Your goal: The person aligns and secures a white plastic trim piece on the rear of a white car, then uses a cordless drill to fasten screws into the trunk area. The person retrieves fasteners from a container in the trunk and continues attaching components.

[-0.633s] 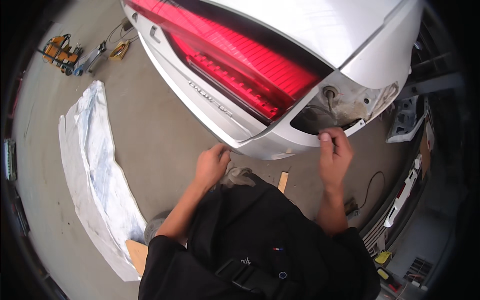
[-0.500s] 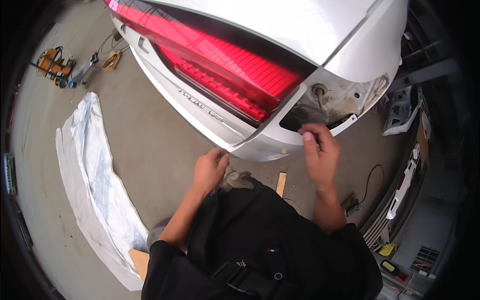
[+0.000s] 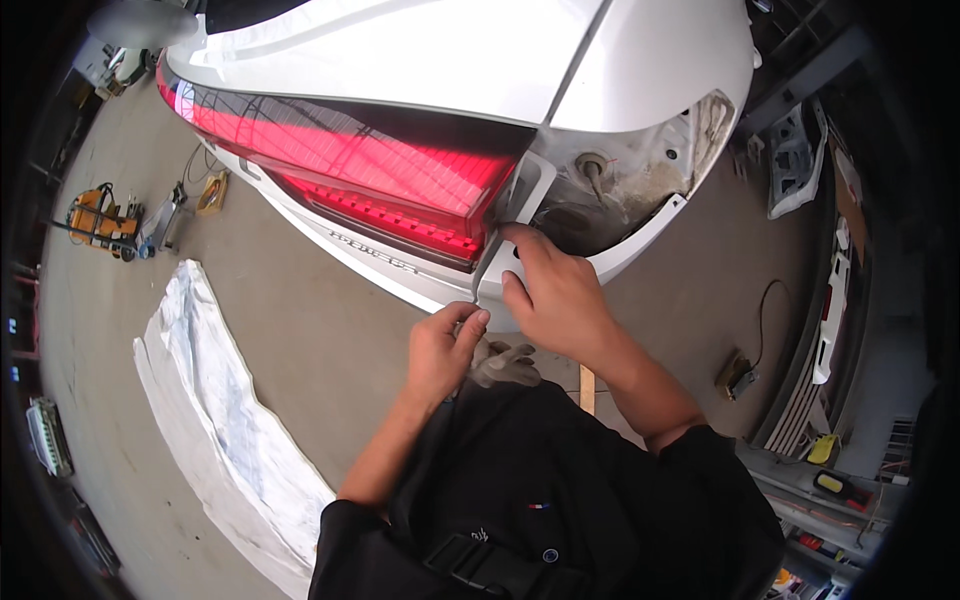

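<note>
The rear corner of a white car (image 3: 400,55) stands in front of me, with a red tail light (image 3: 370,165) across its back. Right of that light gapes a bare lamp opening (image 3: 640,170) with a cable hanging in it. My left hand (image 3: 443,350) is closed in a pinch at the lower end of a narrow grey strip (image 3: 482,275) along the panel seam; whatever is between the fingertips is too small to make out. Higher up, my right hand (image 3: 565,300) touches the seam beside the tail light with its index finger, thumb apart. Grey gloves (image 3: 503,362) sit at my waist.
A long white sheet (image 3: 225,400) lies on the floor at left. Beyond it stand an orange equipment cart (image 3: 97,225) and a yellow box (image 3: 212,193). At right are removed car panels (image 3: 797,160), a bumper (image 3: 800,400) and a corded tool (image 3: 735,375).
My right hand has moved left and down from the lamp opening onto the seam. My left hand has shifted slightly right, to the seam's lower end. The view has also turned.
</note>
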Action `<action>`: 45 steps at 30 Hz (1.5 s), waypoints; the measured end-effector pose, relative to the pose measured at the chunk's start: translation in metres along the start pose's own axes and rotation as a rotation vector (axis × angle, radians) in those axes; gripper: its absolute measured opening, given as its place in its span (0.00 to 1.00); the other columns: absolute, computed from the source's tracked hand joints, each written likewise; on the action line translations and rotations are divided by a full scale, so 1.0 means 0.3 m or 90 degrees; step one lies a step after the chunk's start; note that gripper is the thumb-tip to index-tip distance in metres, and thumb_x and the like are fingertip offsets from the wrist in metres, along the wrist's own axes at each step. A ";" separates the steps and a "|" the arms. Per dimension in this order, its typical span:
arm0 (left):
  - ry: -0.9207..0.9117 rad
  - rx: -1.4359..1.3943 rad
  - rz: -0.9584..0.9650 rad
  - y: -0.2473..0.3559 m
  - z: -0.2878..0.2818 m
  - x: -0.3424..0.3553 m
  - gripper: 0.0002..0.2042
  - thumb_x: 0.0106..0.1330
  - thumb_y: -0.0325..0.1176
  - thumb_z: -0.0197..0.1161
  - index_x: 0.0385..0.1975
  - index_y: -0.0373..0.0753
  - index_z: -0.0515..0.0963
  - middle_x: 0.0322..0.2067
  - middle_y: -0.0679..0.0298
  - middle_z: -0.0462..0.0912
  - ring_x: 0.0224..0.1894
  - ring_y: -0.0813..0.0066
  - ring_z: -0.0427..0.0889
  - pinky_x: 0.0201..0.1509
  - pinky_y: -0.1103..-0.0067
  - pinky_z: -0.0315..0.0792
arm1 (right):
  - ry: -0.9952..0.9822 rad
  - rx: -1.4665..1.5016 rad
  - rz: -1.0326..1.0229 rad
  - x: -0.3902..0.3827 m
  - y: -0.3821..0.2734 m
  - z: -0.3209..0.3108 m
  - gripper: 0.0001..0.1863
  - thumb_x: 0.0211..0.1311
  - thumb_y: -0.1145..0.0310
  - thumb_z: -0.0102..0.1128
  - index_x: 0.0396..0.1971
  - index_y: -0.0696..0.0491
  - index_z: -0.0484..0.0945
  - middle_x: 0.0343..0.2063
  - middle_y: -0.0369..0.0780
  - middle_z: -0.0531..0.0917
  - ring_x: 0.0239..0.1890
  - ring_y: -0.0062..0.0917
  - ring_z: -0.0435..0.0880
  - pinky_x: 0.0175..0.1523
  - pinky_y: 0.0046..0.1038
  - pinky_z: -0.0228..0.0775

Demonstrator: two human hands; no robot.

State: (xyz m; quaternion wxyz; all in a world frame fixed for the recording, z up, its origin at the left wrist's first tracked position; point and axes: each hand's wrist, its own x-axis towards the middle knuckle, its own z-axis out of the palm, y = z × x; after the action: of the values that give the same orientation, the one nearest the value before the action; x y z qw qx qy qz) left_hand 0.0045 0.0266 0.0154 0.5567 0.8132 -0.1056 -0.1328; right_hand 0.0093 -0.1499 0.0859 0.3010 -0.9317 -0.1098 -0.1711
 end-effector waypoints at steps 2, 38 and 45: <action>-0.003 -0.001 0.005 0.004 0.007 -0.006 0.12 0.66 0.36 0.61 0.35 0.30 0.79 0.24 0.60 0.82 0.28 0.78 0.78 0.35 0.79 0.73 | -0.027 -0.008 0.016 0.008 -0.009 -0.007 0.17 0.52 0.71 0.56 0.43 0.61 0.70 0.39 0.50 0.79 0.29 0.43 0.82 0.33 0.40 0.74; 0.040 -0.185 -0.085 -0.007 0.030 0.063 0.19 0.71 0.42 0.55 0.28 0.30 0.78 0.23 0.66 0.79 0.25 0.82 0.74 0.31 0.83 0.69 | 0.331 0.251 0.038 -0.112 0.194 -0.083 0.04 0.55 0.78 0.59 0.25 0.60 0.74 0.22 0.40 0.77 0.16 0.21 0.71 0.21 0.22 0.61; 0.036 -0.199 -0.071 -0.001 0.036 0.060 0.20 0.71 0.44 0.54 0.27 0.31 0.77 0.22 0.66 0.78 0.24 0.82 0.74 0.29 0.83 0.69 | 0.358 0.282 -0.003 -0.067 0.234 -0.079 0.05 0.54 0.79 0.59 0.22 0.60 0.73 0.19 0.41 0.75 0.17 0.27 0.73 0.22 0.26 0.64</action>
State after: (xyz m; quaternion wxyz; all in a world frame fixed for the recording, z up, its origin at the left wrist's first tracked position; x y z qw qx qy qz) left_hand 0.0178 0.0115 0.0097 0.6711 0.7246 -0.0228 -0.1552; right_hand 0.0066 -0.2219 0.0595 0.5136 -0.7600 -0.0593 -0.3938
